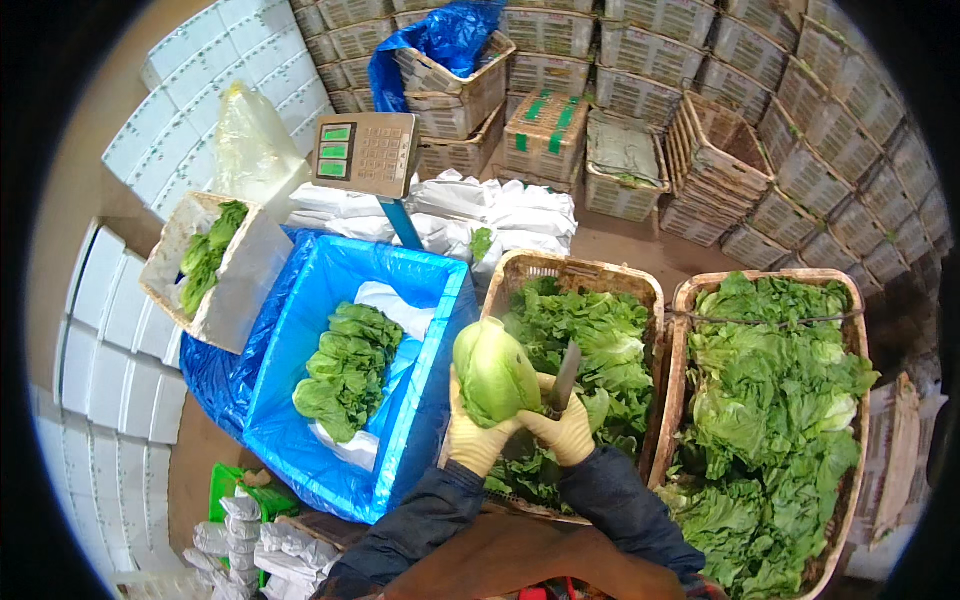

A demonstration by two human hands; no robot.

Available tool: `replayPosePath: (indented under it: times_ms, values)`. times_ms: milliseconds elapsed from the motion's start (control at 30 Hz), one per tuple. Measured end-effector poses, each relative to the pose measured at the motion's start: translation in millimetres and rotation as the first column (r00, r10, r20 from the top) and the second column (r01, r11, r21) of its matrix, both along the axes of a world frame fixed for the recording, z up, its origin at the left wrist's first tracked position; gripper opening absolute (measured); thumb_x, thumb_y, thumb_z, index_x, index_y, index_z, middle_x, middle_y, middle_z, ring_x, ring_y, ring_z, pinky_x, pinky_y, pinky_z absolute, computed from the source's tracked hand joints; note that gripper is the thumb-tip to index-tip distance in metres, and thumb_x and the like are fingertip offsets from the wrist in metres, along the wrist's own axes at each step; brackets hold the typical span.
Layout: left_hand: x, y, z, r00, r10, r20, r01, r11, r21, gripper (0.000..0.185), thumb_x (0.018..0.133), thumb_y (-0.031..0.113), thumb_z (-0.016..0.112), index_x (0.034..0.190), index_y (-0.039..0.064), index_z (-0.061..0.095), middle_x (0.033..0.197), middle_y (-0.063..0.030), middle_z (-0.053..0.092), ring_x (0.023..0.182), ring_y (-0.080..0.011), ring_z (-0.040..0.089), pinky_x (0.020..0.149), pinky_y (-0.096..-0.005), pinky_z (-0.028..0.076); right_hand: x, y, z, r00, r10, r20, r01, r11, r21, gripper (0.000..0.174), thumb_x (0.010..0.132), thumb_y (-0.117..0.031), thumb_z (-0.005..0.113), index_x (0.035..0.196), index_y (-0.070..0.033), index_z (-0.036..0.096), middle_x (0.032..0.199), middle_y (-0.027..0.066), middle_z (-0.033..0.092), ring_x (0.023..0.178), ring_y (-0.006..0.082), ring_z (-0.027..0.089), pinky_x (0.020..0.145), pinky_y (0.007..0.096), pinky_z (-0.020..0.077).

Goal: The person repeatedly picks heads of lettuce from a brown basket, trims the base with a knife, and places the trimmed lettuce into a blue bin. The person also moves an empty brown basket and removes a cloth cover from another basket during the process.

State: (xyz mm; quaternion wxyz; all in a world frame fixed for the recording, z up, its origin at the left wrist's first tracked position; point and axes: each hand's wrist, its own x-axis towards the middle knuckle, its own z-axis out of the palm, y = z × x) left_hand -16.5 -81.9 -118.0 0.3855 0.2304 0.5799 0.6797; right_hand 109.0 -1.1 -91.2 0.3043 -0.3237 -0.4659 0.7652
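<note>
A pale green head of lettuce [491, 371] rests upright in my left hand [476, 439], which wears a cream ribbed glove. My right hand [566, 427], gloved alike, grips a knife [567, 371] whose short blade points up and away from me. The right thumb reaches the lettuce's lower side; the knife's handle is mostly hidden in the fist. Both hands are above the near part of a plastic crate [577, 271] of loose leafy lettuce [600, 337]. To their left, a blue-lined bin [289, 442] holds a row of lettuce heads [352, 367] on white paper.
Another crate [862, 450] heaped with lettuce stands at the right. A foam box [255, 277] with lettuce sits at the bin's far left. Beyond the bin rise a scale display [365, 154] and white packets [517, 214]. Stacked crates [652, 49] line the back; foam boxes [217, 67] fill the left.
</note>
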Motion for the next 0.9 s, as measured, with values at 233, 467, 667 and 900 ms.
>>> replayPosePath:
  times_ms: [233,467,667,900]
  values:
    - [-38,6,8,0.889,0.079,-0.451,-0.111,0.993,-0.045,0.121,0.060,-0.003,0.091,0.158,0.007,0.022,0.128,-0.0173,0.062,0.115,-0.0282,0.063,0.098,-0.0366,0.052,-9,32,45,0.960,-0.230,0.157,0.132,0.872,0.471,0.079,0.074,-0.003,0.084,0.144,-0.007,0.048,0.131,0.0104,0.058,0.102,0.0150,0.057,0.085,0.0301,0.0506]
    - [-36,5,15,0.731,0.011,-0.682,-0.163,0.974,-0.159,0.118,0.057,0.006,0.094,0.156,0.003,0.028,0.121,-0.0217,0.064,0.109,-0.0353,0.065,0.095,-0.0393,0.052,-4,70,45,0.858,-0.504,0.104,0.395,0.774,0.495,0.062,0.078,-0.004,0.080,0.133,-0.005,0.053,0.125,0.0116,0.055,0.114,0.0229,0.055,0.099,0.0379,0.0511]
    - [-43,-6,18,0.856,0.047,-0.514,-0.162,0.970,-0.181,0.116,0.059,0.005,0.093,0.156,0.003,0.028,0.129,-0.0227,0.062,0.117,-0.0342,0.062,0.101,-0.0371,0.048,45,117,-29,0.645,-0.590,0.486,0.232,0.758,0.610,0.062,0.076,-0.015,0.086,0.129,-0.006,0.056,0.109,0.0084,0.057,0.099,0.0209,0.057,0.084,0.0362,0.0501]
    - [-181,-88,58,0.390,0.223,-0.893,-0.656,0.749,-0.099,0.113,0.054,0.004,0.093,0.151,0.000,0.035,0.131,-0.0225,0.061,0.118,-0.0372,0.061,0.101,-0.0418,0.049,59,162,-136,0.399,-0.335,0.854,-0.151,0.894,0.421,0.082,0.075,-0.029,0.087,0.140,0.002,0.048,0.136,0.0255,0.054,0.127,0.0383,0.053,0.106,0.0450,0.0438]
